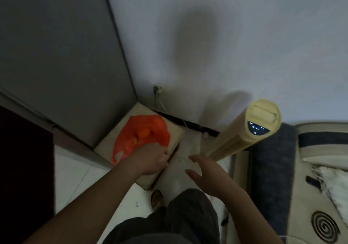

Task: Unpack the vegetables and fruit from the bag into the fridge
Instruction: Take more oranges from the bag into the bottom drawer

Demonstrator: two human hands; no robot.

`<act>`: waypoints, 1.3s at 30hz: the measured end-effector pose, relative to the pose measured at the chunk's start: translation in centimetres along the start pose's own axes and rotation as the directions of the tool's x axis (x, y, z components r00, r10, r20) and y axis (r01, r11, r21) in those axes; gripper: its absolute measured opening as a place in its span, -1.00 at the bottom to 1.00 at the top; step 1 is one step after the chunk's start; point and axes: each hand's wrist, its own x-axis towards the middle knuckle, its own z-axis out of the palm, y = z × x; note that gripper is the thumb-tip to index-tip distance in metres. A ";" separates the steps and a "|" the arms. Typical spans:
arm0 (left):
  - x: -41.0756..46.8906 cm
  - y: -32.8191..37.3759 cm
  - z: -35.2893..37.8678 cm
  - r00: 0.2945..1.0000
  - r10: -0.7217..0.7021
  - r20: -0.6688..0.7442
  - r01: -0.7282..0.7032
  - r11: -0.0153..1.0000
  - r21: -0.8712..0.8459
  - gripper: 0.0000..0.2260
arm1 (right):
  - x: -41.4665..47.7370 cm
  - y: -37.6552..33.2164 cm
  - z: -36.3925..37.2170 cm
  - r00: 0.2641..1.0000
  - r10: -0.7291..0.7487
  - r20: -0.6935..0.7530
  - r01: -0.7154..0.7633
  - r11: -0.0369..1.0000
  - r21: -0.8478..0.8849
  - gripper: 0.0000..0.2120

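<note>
An orange plastic bag (150, 127) lies open on a low beige stool (177, 130) beside the grey fridge (56, 55). An orange fruit (143, 132) shows inside the bag, with paler pieces below it. My left hand (150, 159) rests at the bag's near edge, fingers curled on the plastic. My right hand (205, 174) hovers to the right of the stool, above the floor, fingers spread and holding nothing. The fridge door appears closed.
A tall cream tower fan (252, 129) stands right of the stool. A wall socket with a cable (158, 89) sits behind the stool. A dark and cream rug (301, 178) covers the right side. My sandalled foot (157, 199) is on the white tile floor.
</note>
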 end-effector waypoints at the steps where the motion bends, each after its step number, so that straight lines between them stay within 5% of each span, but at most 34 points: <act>1: -0.2 -1.7 -0.1 0.999 -0.039 -0.007 0.039 0.999 -0.010 -0.61 | 1.8 -0.9 0.1 0.998 -0.043 0.038 0.044 0.999 -0.013 -0.56; 11: -1.6 -10.7 0.9 0.925 -0.365 -0.105 0.335 0.914 -0.230 -0.60 | 15.3 -5.3 3.0 0.867 -0.338 0.367 0.384 0.921 -0.058 -0.53; 18: 4.2 -12.5 4.7 0.872 -0.472 -0.133 0.412 0.852 -0.324 -0.61 | 23.0 -1.9 6.7 0.785 -0.345 0.514 0.439 0.896 -0.069 -0.53; 23: 9.2 -14.6 8.8 0.856 -0.482 -0.189 0.400 0.847 -0.350 -0.60 | 27.6 1.1 9.6 0.848 -0.386 0.363 0.437 0.897 -0.069 -0.54; 26: 11.2 -16.4 10.5 0.850 -0.394 -0.350 0.315 0.912 -0.263 -0.60 | 30.0 2.5 10.8 0.890 -0.397 0.225 0.423 0.902 -0.083 -0.54; 31: 12.9 -21.0 10.2 0.747 -0.456 -0.483 0.328 0.886 -0.328 -0.60 | 33.9 3.1 11.9 0.919 -0.341 0.197 0.370 0.919 -0.135 -0.46; 39: 17.9 -24.9 9.1 0.714 -0.570 -0.406 0.287 0.768 -0.573 -0.45 | 38.9 1.2 14.1 0.926 -0.329 0.187 0.352 0.930 -0.109 -0.43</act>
